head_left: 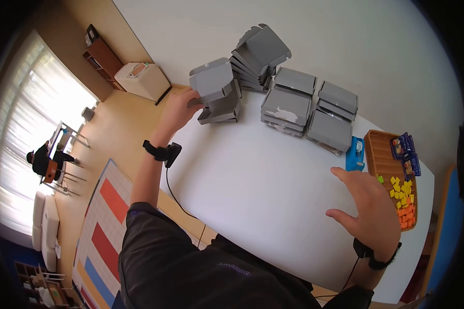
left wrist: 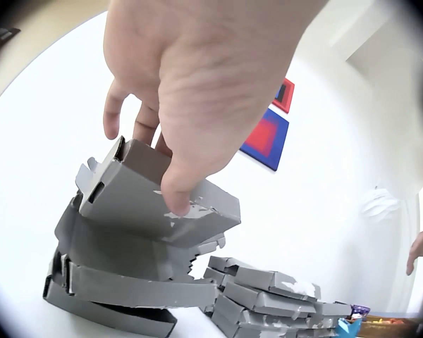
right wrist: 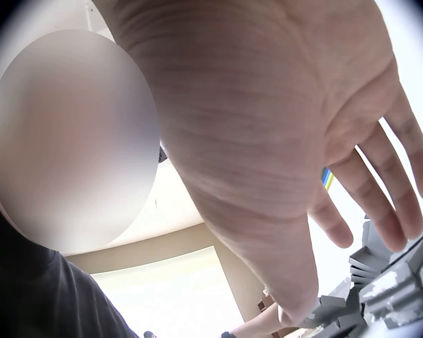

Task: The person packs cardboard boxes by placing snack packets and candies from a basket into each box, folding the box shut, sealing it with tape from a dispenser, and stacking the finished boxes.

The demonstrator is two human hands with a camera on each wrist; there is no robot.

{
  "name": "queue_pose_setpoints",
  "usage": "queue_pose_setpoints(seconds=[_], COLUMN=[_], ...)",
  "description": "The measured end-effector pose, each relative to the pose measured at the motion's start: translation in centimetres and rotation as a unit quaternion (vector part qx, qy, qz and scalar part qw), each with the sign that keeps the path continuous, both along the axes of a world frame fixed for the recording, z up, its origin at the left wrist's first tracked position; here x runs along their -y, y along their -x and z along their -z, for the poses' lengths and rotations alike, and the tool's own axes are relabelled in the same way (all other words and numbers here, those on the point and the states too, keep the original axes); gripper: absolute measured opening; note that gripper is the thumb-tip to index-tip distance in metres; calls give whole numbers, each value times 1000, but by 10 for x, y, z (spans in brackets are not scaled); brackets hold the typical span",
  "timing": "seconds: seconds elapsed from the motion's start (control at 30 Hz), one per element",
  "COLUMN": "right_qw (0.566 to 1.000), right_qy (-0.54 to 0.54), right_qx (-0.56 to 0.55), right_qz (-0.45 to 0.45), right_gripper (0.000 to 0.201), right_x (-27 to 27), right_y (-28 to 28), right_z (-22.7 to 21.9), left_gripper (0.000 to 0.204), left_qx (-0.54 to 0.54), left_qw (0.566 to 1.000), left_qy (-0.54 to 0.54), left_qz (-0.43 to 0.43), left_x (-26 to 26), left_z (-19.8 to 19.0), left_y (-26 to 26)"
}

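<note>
At the table's far left, my left hand (head_left: 179,110) pinches the edge of an open grey box (head_left: 211,81); in the left wrist view the thumb lies on the outer face of that box (left wrist: 155,201) and the fingers go behind it. Below it sits another open grey box (head_left: 220,112). My right hand (head_left: 368,206) is held over the table's right part, fingers spread and holding nothing; the right wrist view shows its palm (right wrist: 268,120).
Behind stand nested open boxes (head_left: 260,49) and stacks of closed grey boxes (head_left: 286,105), [some with torn surfaces]. Right of them are a blue tape dispenser (head_left: 354,154) and a wicker basket (head_left: 379,154) with yellow and orange pieces and blue packets. A cable hangs from the left wrist.
</note>
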State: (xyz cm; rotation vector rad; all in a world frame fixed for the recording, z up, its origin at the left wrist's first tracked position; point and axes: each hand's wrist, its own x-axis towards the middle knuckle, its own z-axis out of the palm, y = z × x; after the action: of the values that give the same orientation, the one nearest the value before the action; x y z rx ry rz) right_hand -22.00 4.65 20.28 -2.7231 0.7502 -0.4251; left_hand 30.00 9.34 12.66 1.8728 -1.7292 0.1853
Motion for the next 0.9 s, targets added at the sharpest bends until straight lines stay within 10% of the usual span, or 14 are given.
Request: queue_pose_setpoints(seconds=[0.13,0.3,0.43,0.5,0.7,0.9], right_qw=[1000,996,942,847,931,906], right_qy=[-17,-63,-311,-475,-334,-382], right_qx=[4,5,101,172,28,79], right_qz=[-13,-55,79,165,144,166], right_gripper=[69,57,40,37,23,22], right_x=[-5,-10,-9,-7,3,22], right_y=[0,6,27,41,63,56], right_z=[-4,16,56,74,138,157], left_gripper=[27,24,16,20,21,29], left_qx=[18,31,16,55,116,-13], left_qw=[996,942,846,810,772,787], left_qy=[76,15,-74,-102,-178,-193], left_qz=[34,333,528,574,599,585], left_x=[-11,-26,-24,-19,-15,13], left_z=[-30,-39,10,40,89,65], left_y=[57,175,250,275,313,291])
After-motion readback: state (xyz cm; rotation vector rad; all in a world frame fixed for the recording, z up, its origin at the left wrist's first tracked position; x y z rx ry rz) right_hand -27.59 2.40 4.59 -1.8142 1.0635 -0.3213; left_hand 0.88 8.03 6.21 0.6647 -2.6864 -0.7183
